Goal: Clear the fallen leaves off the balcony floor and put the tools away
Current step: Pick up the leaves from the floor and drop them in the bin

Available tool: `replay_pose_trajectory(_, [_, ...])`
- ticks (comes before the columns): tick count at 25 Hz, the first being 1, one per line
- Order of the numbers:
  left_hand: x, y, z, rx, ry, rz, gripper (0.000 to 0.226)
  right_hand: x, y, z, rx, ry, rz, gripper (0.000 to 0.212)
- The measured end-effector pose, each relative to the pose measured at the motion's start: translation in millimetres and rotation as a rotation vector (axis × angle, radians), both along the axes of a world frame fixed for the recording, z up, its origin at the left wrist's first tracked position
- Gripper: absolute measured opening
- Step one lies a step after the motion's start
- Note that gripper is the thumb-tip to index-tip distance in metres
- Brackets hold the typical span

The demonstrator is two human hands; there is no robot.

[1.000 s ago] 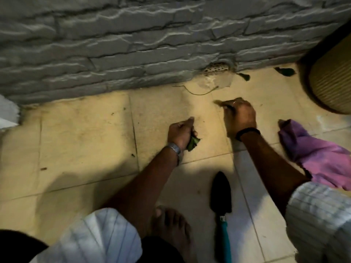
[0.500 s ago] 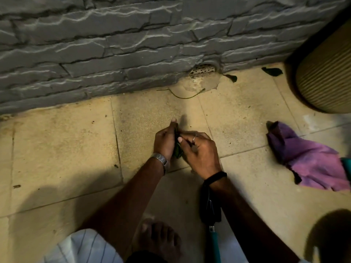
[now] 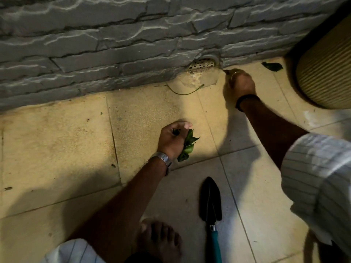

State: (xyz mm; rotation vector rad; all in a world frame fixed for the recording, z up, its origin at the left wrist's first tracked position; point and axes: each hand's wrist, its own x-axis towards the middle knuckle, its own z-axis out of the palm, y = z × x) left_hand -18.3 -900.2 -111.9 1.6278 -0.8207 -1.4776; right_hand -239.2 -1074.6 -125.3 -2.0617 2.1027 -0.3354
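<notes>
My left hand (image 3: 173, 141) hovers low over the tiled floor and grips a bunch of green leaves (image 3: 187, 146). My right hand (image 3: 239, 84) is stretched out to the foot of the stone wall, just right of the drain grate (image 3: 202, 63). Its fingers are curled over a small dark leaf, of which only the tip (image 3: 225, 71) shows. Another dark leaf (image 3: 272, 65) lies further right by the pot. A thin green stem (image 3: 183, 92) lies below the drain. A black trowel (image 3: 210, 202) with a teal handle lies on the floor near me.
A ribbed beige pot (image 3: 326, 63) stands at the right edge against the grey stone wall (image 3: 114, 40). My bare foot (image 3: 161, 242) is planted left of the trowel's handle. Small bits of debris dot the tiles (image 3: 57, 149) at the left.
My right hand left my left hand, where the two met over the leaves, and reached to the wall by the drain. The purple cloth has gone out of view.
</notes>
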Motion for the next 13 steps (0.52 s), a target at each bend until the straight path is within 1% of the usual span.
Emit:
replay_pose_trajectory(1, [-0.5,2.2,-2.8,-0.016,-0.024,-0.033,0.020,-3.1,-3.3,-9.3,0.003,0.093,0.067,0.032])
replay_pose_trajectory(3, [0.9,6.0,-5.0,-0.027,-0.036,-0.067,0.023,-2.9,-4.8,-12.5,-0.062,0.173,0.121,0.029])
replay_pose_trajectory(5, [6.5,6.8,-3.5,-0.016,-0.055,-0.056,0.026,0.2,-4.4,-9.7,-0.104,0.210,0.118,0.024])
replay_pose_trajectory(7, [13.4,7.8,-2.2,0.014,-0.054,-0.020,0.030,6.0,2.9,-8.6,-0.076,0.209,0.086,0.025])
replay_pose_trajectory(8, [16.7,8.0,-3.1,0.030,-0.034,-0.001,0.031,11.4,13.0,-4.9,-0.060,0.131,0.050,0.027])
replay_pose_trajectory(9, [19.3,8.4,-1.8,0.047,-0.031,0.020,0.034,19.6,27.5,-4.5,-0.081,-0.013,0.000,0.026])
replay_pose_trajectory(11, [22.3,11.7,0.7,0.058,-0.040,0.072,0.039,47.0,73.7,-0.2,-0.144,-0.372,-0.106,0.020])
replay_pose_trajectory(12, [22.7,12.9,-0.7,0.064,-0.037,0.099,0.040,63.2,101.3,3.2,-0.174,-0.491,-0.128,0.018])
replay_pose_trajectory(13, [22.1,13.5,-2.5,0.072,-0.027,0.126,0.040,78.0,130.3,4.0,-0.184,-0.569,-0.124,0.016])
